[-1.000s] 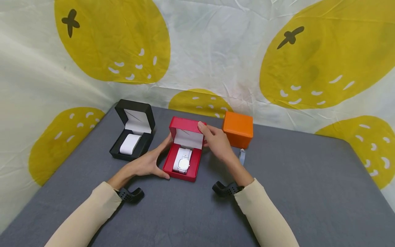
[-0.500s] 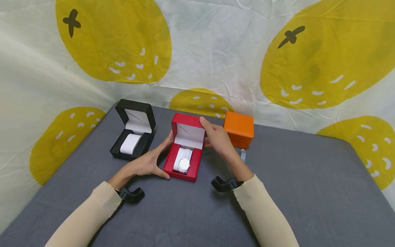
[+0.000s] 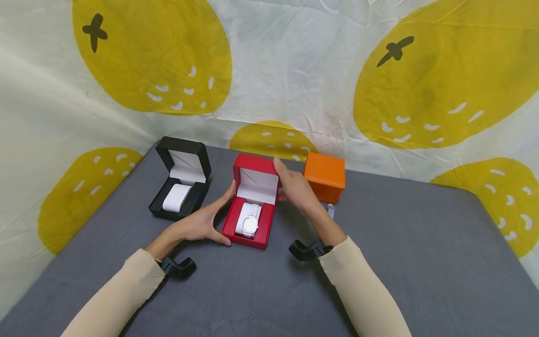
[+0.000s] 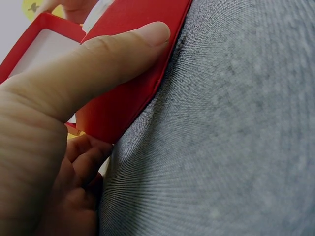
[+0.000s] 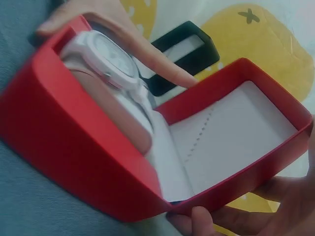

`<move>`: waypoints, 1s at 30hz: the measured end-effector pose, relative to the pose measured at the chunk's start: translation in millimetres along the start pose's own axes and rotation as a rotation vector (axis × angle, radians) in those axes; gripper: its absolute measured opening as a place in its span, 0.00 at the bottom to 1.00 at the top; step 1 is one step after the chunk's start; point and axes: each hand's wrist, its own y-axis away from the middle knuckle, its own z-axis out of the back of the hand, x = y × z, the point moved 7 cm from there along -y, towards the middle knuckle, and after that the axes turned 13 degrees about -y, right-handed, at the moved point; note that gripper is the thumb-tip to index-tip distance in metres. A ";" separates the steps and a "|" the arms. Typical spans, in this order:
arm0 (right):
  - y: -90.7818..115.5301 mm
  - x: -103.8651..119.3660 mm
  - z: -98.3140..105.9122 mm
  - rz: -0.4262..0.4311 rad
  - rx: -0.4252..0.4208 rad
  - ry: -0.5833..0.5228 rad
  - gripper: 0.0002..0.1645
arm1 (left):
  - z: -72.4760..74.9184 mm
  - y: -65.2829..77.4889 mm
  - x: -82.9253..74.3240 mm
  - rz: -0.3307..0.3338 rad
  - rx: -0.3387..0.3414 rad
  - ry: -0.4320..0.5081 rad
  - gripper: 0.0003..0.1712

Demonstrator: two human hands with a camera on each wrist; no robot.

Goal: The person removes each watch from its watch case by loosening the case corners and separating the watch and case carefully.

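Note:
In the head view a red watch box (image 3: pixel 260 239) stands with its lid (image 3: pixel 257 162) raised. A white wristwatch (image 3: pixel 250 225) sits wrapped around the white cushion in its base, also seen close up in the right wrist view (image 5: pixel 110 56). My left hand (image 3: pixel 200 225) holds the base from the left, thumb at the front corner and fingers spread along the side toward the hinge. The left wrist view has the thumb (image 4: pixel 108 59) lying across the red wall. My right hand (image 3: pixel 298 189) grips the lid's right side, thumb at its top corner; its other fingers are partly hidden behind.
An open black watch box (image 3: pixel 200 187) with a bare white cushion stands to the left. Behind my right hand is a closed orange box (image 3: pixel 325 169), with a pale blue strap (image 3: pixel 331 211) lying before it, partly covered by my forearm. Patterned cloth (image 3: pixel 290 70) hangs behind the grey table (image 3: pixel 404 243).
My right hand has tipped the red lid further back, so more of its white lining shows; over the last half second it stays there. My left hand keeps its place on the base.

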 end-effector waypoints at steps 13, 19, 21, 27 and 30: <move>25.1 -27.1 0.9 0.072 0.159 -0.027 0.36 | -0.8 0.5 0.1 0.015 0.003 0.008 0.76; 31.3 -29.0 1.8 0.087 0.153 0.027 0.36 | -0.3 0.9 -0.2 -0.002 0.001 0.011 0.75; 34.5 -30.5 3.2 0.087 0.143 0.025 0.36 | -1.1 0.7 -0.4 -0.003 0.002 0.010 0.75; 51.7 -38.3 3.4 0.097 0.140 0.068 0.35 | -1.7 1.1 -1.5 0.003 -0.007 0.013 0.75; 64.5 -37.6 1.4 0.155 0.159 0.175 0.33 | -1.2 2.4 -1.8 0.008 -0.010 0.008 0.75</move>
